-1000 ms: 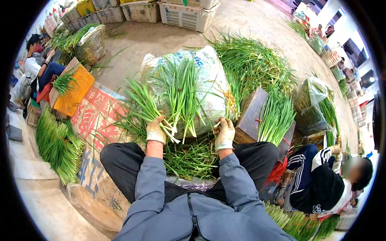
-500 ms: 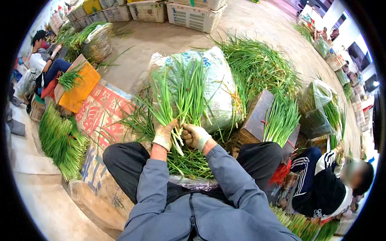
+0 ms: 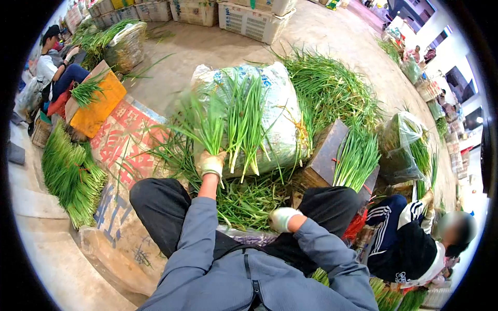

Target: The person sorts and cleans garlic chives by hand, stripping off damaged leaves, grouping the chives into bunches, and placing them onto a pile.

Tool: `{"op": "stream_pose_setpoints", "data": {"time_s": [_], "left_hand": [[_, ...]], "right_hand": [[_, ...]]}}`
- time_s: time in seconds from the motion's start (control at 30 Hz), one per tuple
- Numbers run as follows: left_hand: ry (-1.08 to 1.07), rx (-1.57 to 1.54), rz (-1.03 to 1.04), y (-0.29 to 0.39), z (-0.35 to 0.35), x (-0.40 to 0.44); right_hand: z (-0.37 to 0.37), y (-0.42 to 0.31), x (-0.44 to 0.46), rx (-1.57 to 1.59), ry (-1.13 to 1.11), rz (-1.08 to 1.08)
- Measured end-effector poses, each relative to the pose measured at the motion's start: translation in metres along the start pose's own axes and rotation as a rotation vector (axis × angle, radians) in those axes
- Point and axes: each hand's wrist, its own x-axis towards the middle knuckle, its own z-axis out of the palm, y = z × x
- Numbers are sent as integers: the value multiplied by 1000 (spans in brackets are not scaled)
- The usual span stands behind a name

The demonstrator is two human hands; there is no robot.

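Observation:
My left hand (image 3: pixel 210 163), in a pale work glove, is closed around the white ends of a bunch of Chinese chives (image 3: pixel 207 124). The leaves fan upward and blur slightly. Beside it, more loose chives (image 3: pixel 246 122) lie over a stuffed white plastic sack (image 3: pixel 280 98) in front of me. My right hand (image 3: pixel 282 218), gloved too, is low between my knees with its fingers curled, just over a heap of green leaves (image 3: pixel 246 205). What it holds, if anything, is hidden.
To the right, a tied chive bundle (image 3: pixel 357 160) rests on a dark-topped block (image 3: pixel 332 147). A large chive pile (image 3: pixel 332 88) lies behind it. More bundles (image 3: pixel 72 176) lie at left. Co-workers sit at left (image 3: pixel 54 70) and right (image 3: pixel 410 238). Crates (image 3: pixel 254 23) stand at the back.
My hands have separated. The left has shaken or moved its bunch slightly, while the right has left the chives and dropped down toward my right knee. Some stalks now lie on the sack.

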Motion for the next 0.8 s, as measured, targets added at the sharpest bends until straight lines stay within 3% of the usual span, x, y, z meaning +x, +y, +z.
{"op": "stream_pose_setpoints", "data": {"time_s": [0.03, 0.07, 0.17, 0.2, 0.33, 0.4, 0.43, 0.47, 0.6, 0.67, 0.77, 0.8], "left_hand": [[34, 49, 107, 5, 3, -1], [33, 44, 110, 12, 5, 2], [32, 568, 200, 37, 14, 1], [27, 565, 212, 44, 11, -4], [56, 416, 239, 67, -10, -28], [-125, -114, 17, 77, -23, -37], [-104, -238, 1, 60, -22, -25], [-132, -418, -143, 74, -33, -39], [-14, -1065, -98, 89, -70, -43], [1, -1242, -1, 98, -94, -38], [269, -677, -53, 76, -107, -25], [263, -661, -95, 56, -111, -13]], "right_hand": [[2, 0, -3, -3, 3, 7], [4, -1, -5, 31, 143, 45], [-19, -10, -14, 193, 495, 82], [-24, -10, -12, 256, 581, 87], [-50, -13, -12, 323, 559, 46], [-57, -3, 4, 505, 651, -18], [-61, 2, 18, 529, 696, -11], [-71, 0, 27, 552, 738, -4], [-103, -19, 85, 624, 823, 30], [-122, -36, 108, 557, 782, 228], [-128, -29, 138, 709, 746, 265], [-124, -22, 148, 813, 785, 198]]}}
